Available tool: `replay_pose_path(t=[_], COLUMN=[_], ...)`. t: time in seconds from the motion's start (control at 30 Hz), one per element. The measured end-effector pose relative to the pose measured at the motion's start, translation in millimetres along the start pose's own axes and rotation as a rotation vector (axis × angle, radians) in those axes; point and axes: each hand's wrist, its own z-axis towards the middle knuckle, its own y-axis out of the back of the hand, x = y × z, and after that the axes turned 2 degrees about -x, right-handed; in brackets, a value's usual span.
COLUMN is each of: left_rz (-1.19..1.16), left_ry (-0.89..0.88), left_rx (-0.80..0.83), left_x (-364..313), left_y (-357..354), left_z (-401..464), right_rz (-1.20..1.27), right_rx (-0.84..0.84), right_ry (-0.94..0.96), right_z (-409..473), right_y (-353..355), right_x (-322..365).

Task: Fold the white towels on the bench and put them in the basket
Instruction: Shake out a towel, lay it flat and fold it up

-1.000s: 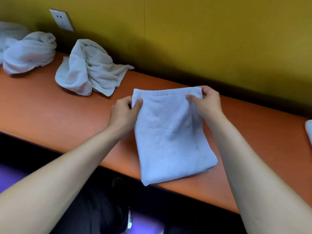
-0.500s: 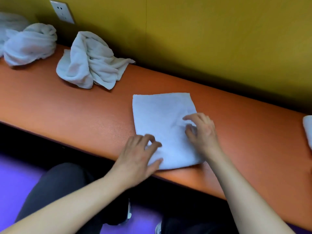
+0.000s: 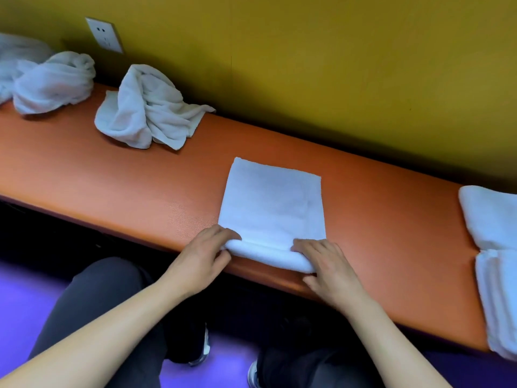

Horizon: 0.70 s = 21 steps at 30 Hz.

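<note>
The left hand [image 3: 202, 254] and right hand [image 3: 326, 263] each gripped an end of the rolled near edge of the folded towel [image 3: 272, 204], which lay flat on the orange bench [image 3: 126, 177]. Beyond, two crumpled towels [image 3: 148, 107] sat against the yellow wall [image 3: 335, 65].

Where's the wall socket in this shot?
In the head view, the wall socket sits at upper left on the yellow wall, just above the orange bench, between the two crumpled white towels.
</note>
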Motion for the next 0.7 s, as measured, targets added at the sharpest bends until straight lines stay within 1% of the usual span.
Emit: replay_pose_path(t=[0.07,0.13,0.17,0.23,0.37,0.4,0.5,0.6,0.63,0.7], left_rz=[-0.103,-0.220,-0.299,-0.416,-0.624,-0.638,-0.603,-0.556,-0.555,-0.521], left_ry=[0.049,0.143,0.194,0.241,0.274,0.272,0.266,0.303,0.322,0.344], left_rx=[-0.013,0.001,0.006,-0.050,-0.178,-0.197,-0.272,-0.343,-0.340,-0.277], left_x=[-7.7,-11.3,-11.0,-10.5,-17.3,-20.7,-27.6,-30.8,-30.2,-23.8], left_y=[9.1,15.3,17.5,21.8,30.3,32.3,32.7,27.5,26.5,24.0], left_z=[-2.5,-6.1,-7.1,-5.9,10.4,17.3,44.0,78.1,89.4,107.8], right_rz=[0.087,0.221,0.325,0.578,0.855,0.885,0.825,0.772,0.742,0.686], right_rx=[-0.036,0.000,0.014,0.006,-0.190,-0.242,-0.383,-0.489,-0.513,-0.523], right_ry=[-0.067,-0.148,-0.197,-0.265,-0.305,-0.327,-0.353,-0.395,-0.429,-0.509], right_z=[-7.6,-11.6,-13.8,-17.7,-12.0,-6.7,14.8,39.5,48.4,64.2], right_y=[6.9,18.4,24.0,36.8,49.0,50.1,52.3,50.8,47.1,37.3], right_x=[4.0,9.5,11.5,15.9,12.5,11.3,9.0,9.0,4.4,-8.4])
